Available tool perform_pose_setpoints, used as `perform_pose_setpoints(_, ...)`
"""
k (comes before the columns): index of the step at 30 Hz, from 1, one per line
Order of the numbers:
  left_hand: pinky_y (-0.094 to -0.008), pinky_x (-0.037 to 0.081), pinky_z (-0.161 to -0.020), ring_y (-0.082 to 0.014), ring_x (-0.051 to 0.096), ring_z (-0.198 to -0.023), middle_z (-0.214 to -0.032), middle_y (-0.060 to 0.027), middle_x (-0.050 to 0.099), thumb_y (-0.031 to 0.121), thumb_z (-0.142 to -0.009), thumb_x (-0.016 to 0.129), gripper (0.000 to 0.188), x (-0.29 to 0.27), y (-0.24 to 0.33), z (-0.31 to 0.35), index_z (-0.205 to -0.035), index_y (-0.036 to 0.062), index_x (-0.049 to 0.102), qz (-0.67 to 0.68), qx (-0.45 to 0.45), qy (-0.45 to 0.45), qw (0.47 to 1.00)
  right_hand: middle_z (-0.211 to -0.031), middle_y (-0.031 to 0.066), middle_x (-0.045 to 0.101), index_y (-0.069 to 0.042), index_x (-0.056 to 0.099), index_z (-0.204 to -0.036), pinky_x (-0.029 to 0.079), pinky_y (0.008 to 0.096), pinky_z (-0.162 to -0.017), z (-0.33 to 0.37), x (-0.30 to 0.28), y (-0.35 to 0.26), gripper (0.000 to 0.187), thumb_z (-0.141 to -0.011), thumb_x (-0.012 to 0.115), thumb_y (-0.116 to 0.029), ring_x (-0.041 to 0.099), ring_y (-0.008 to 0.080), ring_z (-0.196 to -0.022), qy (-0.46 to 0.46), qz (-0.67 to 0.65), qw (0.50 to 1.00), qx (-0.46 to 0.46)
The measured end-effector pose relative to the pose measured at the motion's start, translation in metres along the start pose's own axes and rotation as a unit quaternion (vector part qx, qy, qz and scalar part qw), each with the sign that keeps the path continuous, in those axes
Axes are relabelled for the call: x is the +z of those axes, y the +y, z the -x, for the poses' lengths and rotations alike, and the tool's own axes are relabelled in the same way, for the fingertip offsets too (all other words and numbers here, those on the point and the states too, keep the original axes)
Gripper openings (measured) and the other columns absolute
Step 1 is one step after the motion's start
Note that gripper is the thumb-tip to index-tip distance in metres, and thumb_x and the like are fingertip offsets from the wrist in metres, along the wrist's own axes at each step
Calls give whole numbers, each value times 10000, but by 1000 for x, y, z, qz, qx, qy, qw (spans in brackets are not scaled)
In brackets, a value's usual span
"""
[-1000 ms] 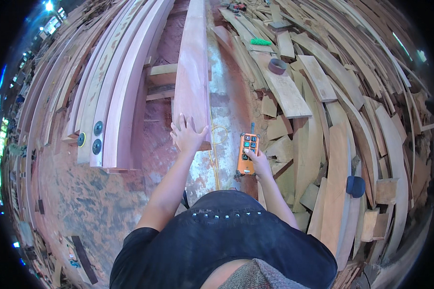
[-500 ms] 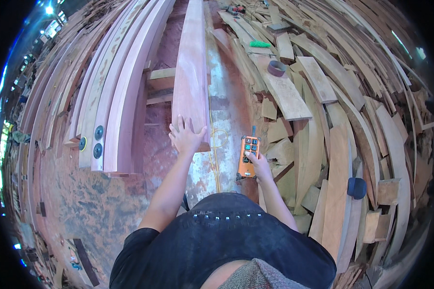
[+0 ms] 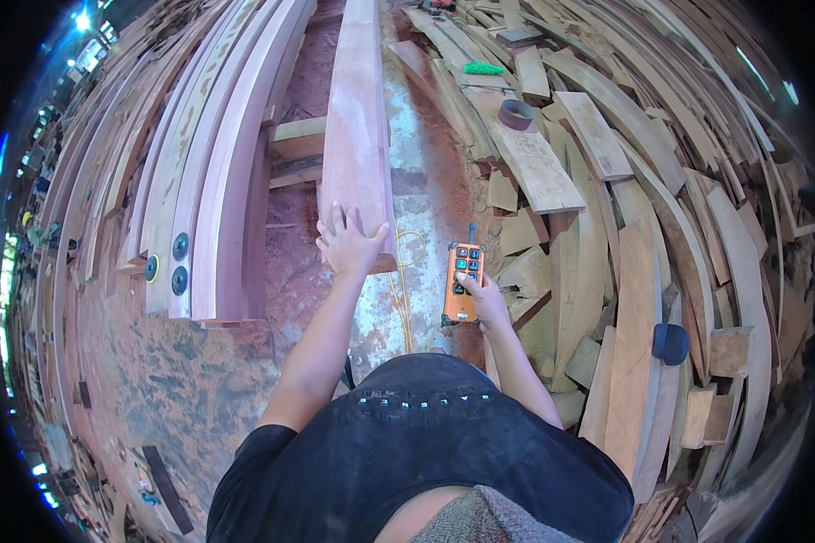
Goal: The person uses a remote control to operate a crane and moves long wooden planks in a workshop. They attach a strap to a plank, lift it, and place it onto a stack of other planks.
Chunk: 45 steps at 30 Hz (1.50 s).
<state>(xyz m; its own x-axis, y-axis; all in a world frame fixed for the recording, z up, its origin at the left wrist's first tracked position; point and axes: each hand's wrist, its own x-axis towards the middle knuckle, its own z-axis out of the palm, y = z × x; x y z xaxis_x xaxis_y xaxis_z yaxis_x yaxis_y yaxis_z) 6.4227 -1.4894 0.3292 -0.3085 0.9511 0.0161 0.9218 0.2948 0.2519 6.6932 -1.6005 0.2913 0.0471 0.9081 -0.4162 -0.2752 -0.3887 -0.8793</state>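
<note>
My left hand [image 3: 351,242] lies flat with spread fingers on the near end of a long, thick wooden beam [image 3: 358,136]. The beam stretches away from me and rests across wooden blocks [image 3: 300,140]. In my right hand [image 3: 487,301] is an orange remote control [image 3: 463,282] with dark buttons, dark corner guards and a short antenna. The thumb of that hand lies over the buttons. My fingers behind the remote are hidden.
To the left, several long beams [image 3: 231,181] lie side by side, with dark round discs [image 3: 180,281] on one. A thin yellow cord [image 3: 400,299] runs along the floor. Loose boards [image 3: 539,172] crowd the right, bearing a brown ring [image 3: 516,114] and a green brush-like object [image 3: 484,68].
The view has shifted slightly. My left hand remains flat on the beam, and my right hand still holds the remote control with its thumb on the buttons.
</note>
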Motion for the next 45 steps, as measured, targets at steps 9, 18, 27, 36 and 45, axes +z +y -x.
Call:
perform_pose_setpoints(9,-663,237,-1254,-494,233,-1580,-1759,-52,273,763,-855,655,944,16,13,0,-1595,191,518,-7,17,36,999,-1112,20,719,-34,656,-1307,550,296,-863,-7,-6,-2,426,-981,773,-281,676,102,-951,-7,2,1000,-9)
perform_pose_setpoints(18,-661,230,-1260,-508,201,-1581,-1763,-58,249,743,-865,656,927,7,29,6,-1599,199,500,0,6,3,1000,-1109,37,739,-45,693,-1257,560,319,-875,-12,-9,-1,368,-968,775,-259,692,120,-958,3,11,1000,-20)
perform_pose_setpoints(27,-680,224,-1253,-513,176,-1585,-1776,-65,200,754,-872,623,959,3,35,9,-1629,189,460,7,6,-29,1000,-1107,30,732,-39,684,-1263,558,313,-879,-12,-12,-4,360,-976,767,-240,689,115,-962,-5,12,1000,-8)
perform_pose_setpoints(36,-674,191,-1267,-544,170,-1587,-1776,-80,228,735,-860,652,964,9,35,14,-1629,186,462,10,7,-14,1000,-1116,35,730,-34,689,-1264,555,312,-883,-25,-7,0,354,-980,757,-234,683,115,-982,-31,21,999,-6)
perform_pose_setpoints(45,-688,215,-1252,-555,178,-1576,-1783,-92,207,736,-854,647,975,8,33,19,-1637,189,450,23,9,-12,1000,-1091,25,726,-36,687,-1254,557,309,-853,-31,5,-3,345,-983,764,-235,681,116,-942,-52,22,998,2)
